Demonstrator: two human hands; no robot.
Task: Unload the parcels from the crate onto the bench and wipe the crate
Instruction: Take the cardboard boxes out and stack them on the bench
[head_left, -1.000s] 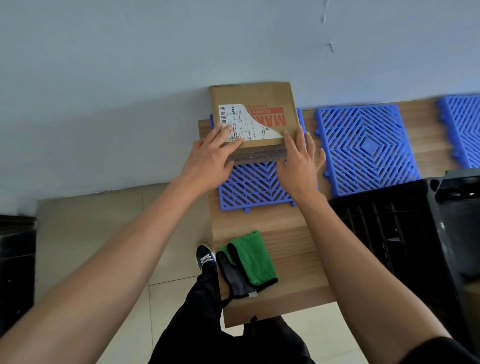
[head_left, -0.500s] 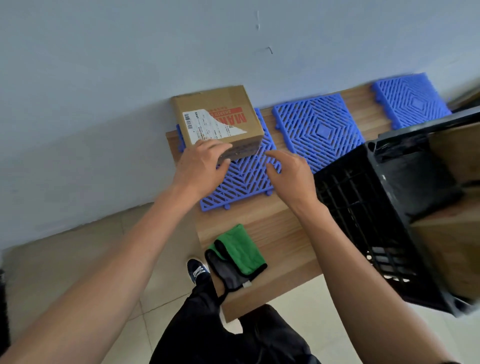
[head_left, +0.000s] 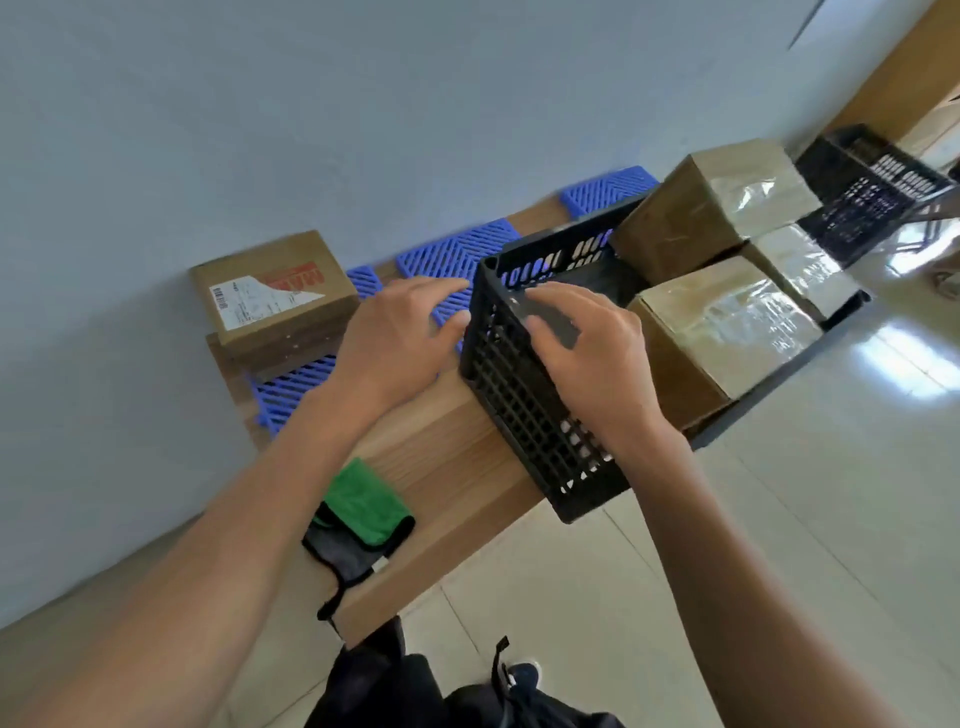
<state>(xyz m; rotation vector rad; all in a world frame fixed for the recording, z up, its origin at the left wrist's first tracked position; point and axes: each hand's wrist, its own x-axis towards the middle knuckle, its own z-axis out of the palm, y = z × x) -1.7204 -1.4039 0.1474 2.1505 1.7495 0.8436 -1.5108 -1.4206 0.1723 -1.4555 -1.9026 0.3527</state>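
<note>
A black slatted crate (head_left: 524, 410) stands on the wooden bench (head_left: 447, 457) and holds three taped cardboard parcels: one (head_left: 722, 332) nearest, one (head_left: 711, 208) raised at the back and one (head_left: 800, 270) behind. A labelled cardboard parcel (head_left: 275, 291) lies on a blue grid mat (head_left: 296, 384) at the bench's left end. My left hand (head_left: 395, 338) hovers open above the mats, just left of the crate. My right hand (head_left: 587, 353) is open over the crate's near corner, fingers spread. A folded green and grey cloth (head_left: 363, 514) rests on the bench's front edge.
More blue grid mats (head_left: 447, 254) line the bench along the grey wall. A second black crate (head_left: 867, 192) stands farther right on the tiled floor. My dark trousers and a shoe (head_left: 519, 675) show below the bench edge.
Both hands have left the labelled parcel and moved right toward the crate. My view has swung right, so the crate and its parcels now fill the middle.
</note>
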